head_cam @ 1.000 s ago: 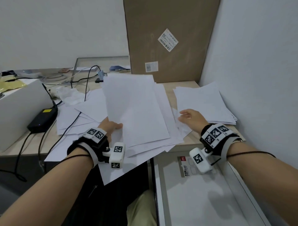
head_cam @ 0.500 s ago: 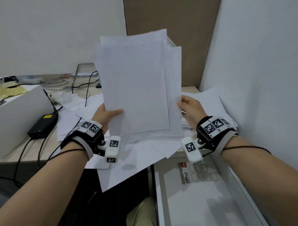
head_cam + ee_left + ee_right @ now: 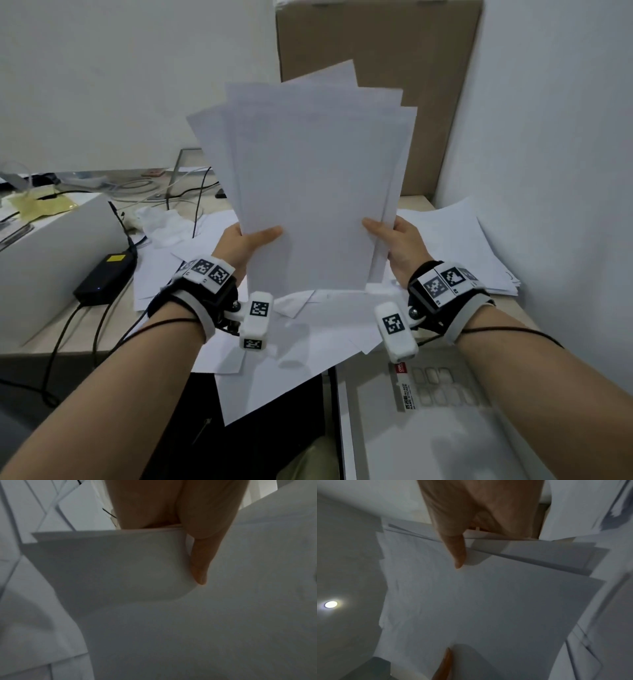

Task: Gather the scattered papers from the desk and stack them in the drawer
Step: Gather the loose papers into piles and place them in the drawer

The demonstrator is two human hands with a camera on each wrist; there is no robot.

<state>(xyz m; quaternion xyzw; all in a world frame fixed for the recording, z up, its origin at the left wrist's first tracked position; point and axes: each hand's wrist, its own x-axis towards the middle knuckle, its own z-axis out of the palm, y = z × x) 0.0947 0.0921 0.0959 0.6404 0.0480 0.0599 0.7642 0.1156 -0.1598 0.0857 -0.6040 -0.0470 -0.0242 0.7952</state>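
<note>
A bundle of white papers (image 3: 315, 192) is held nearly upright above the surface (image 3: 416, 202), its sheets fanned unevenly at the top. The lower left edge is pinched by the left hand (image 3: 239, 245), thumb laid across the front sheet and fingers hidden behind; in the left wrist view the thumb (image 3: 199, 563) is seen pressed against the bundle's edge. The lower right edge is pinched likewise by the right hand (image 3: 399, 246), its thumb on the front, as the right wrist view (image 3: 453, 545) confirms. Both grips are thus closed on the same bundle.

More loose sheets (image 3: 308, 329) are spread on the surface beneath the hands, some overhanging its near edge, and a further pile (image 3: 472, 246) lies at 3 o'clock against the wall. The open drawer (image 3: 445, 428) is seen at 5 o'clock, below the right forearm. A black power adapter (image 3: 102, 277) with cables lies at 9 o'clock, and a brown cardboard box (image 3: 394, 51) stands at 12 o'clock behind the bundle.
</note>
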